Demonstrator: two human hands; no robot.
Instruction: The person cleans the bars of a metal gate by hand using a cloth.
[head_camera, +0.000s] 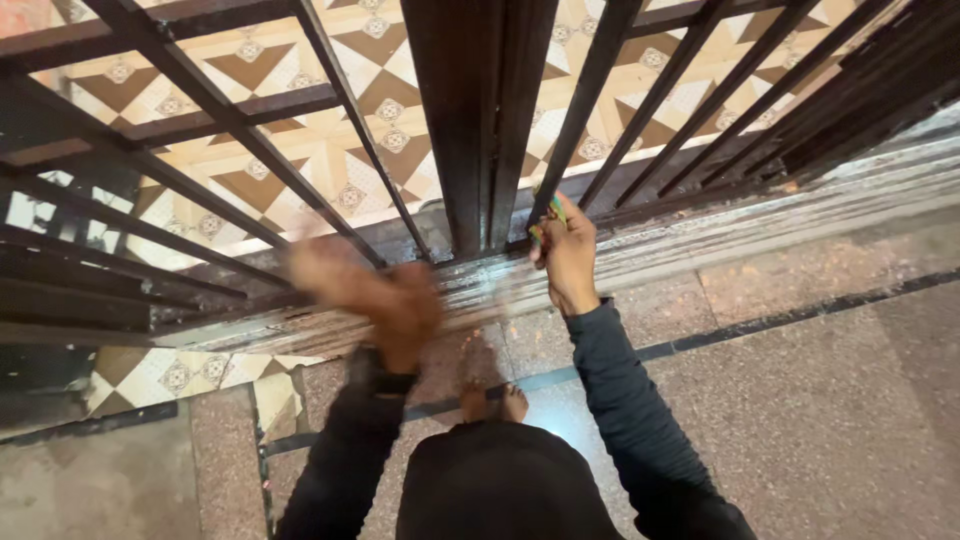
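Two hands at the foot of a dark metal gate.

The left hand is a blur low by the bars; I cannot tell how open it is or whether it holds anything. Across the gate's middle post from it, the right hand is closed on a small green-and-yellow thing, pressed against a bar, seemingly to work there.

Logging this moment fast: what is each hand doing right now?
Left hand: motion-blurred near the gate rail; open or closed cannot be told.
Right hand: closed on a small multicoloured object at the metal gate.
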